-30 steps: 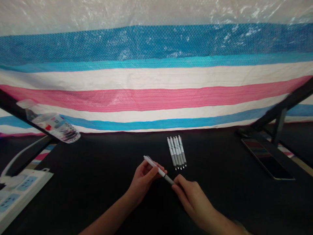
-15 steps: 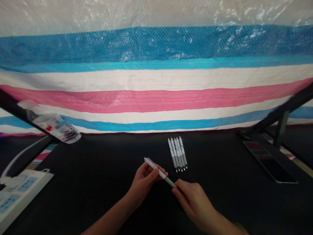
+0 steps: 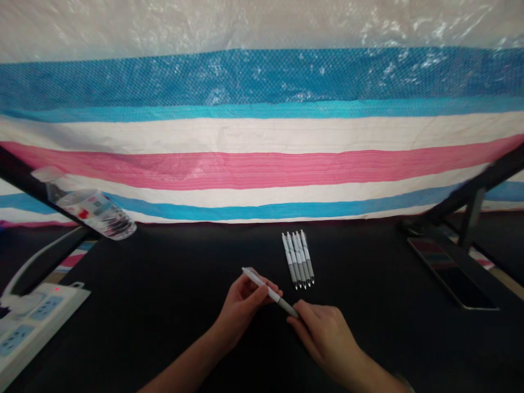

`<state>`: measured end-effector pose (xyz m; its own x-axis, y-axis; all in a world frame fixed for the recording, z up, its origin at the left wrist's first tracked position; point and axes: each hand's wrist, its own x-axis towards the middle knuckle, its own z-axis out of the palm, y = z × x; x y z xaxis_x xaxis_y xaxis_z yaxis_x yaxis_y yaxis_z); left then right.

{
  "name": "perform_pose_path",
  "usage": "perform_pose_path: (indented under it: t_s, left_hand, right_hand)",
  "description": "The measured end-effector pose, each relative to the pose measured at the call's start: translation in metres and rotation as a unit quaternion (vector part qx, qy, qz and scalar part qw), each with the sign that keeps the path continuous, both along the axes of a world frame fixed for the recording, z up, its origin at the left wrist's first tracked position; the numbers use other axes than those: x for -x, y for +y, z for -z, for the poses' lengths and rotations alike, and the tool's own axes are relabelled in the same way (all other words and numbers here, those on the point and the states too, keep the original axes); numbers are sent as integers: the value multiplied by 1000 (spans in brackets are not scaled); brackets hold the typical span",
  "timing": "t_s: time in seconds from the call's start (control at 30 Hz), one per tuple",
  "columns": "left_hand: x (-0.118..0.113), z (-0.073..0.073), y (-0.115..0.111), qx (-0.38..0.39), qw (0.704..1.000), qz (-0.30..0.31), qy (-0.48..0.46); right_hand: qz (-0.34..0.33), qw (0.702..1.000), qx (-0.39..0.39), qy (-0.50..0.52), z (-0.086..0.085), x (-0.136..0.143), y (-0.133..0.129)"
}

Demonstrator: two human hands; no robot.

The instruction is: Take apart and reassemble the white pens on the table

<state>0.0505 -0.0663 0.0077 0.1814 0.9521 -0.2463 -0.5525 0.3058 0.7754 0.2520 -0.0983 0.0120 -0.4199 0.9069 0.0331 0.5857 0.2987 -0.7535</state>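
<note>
A white pen with a grey grip slants between my two hands above the black table. My left hand pinches its white barrel between thumb and fingers. At the lower end, my right hand closes thumb and forefinger around the tip, which is hidden by the fingers. Just beyond my hands lies a row of several matching pens, side by side, with their points toward me.
On the left are a clear plastic bottle, tilted, and a white power strip with a cable. At the right lies a dark phone beside a black metal support. A striped plastic sheet hangs behind the table.
Almost nothing differs. Both hands keep hold of the same pen, and the whole view has shifted very slightly.
</note>
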Motion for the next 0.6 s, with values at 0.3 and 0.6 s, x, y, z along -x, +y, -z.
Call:
perform_pose_path:
  t_s: [0.3, 0.6]
  left_hand:
    - [1, 2, -1, -31, 999, 32, 5]
    - [-2, -2, 0, -40, 999, 24, 18]
  right_hand:
    - [4, 994, 106, 28, -2, 1, 2]
    - [-30, 993, 106, 45, -9, 6, 3]
